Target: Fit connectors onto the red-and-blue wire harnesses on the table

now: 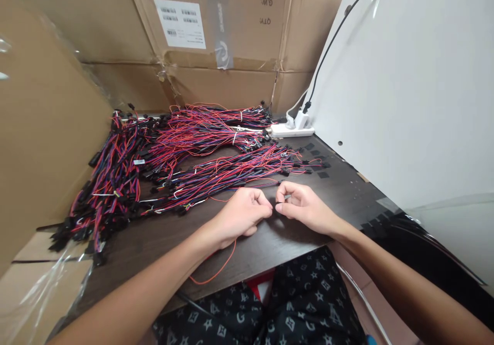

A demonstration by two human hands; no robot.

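Observation:
Over the front of the dark table (262, 247), my left hand (245, 212) is closed in a pinch. A thin orange wire (219, 272) loops out from beneath its wrist, so the hand seems to grip that wire; the gripped part is hidden by the fingers. Just to the right, almost touching it, my right hand (303, 206) pinches a small black piece (277, 205) between thumb and forefinger, which looks like tape. Behind both hands lies a loose bundle of red, purple and black wires (227, 175) with black connectors.
More wire bundles, one tied (193, 134) at the back and one pile (116, 165) at the left, cover the table. A white power strip (292, 130) with plugs sits at the back right. Black tape pieces (380, 222) line the right edge. Cardboard (239, 88) and a white panel (409, 77) wall the table in.

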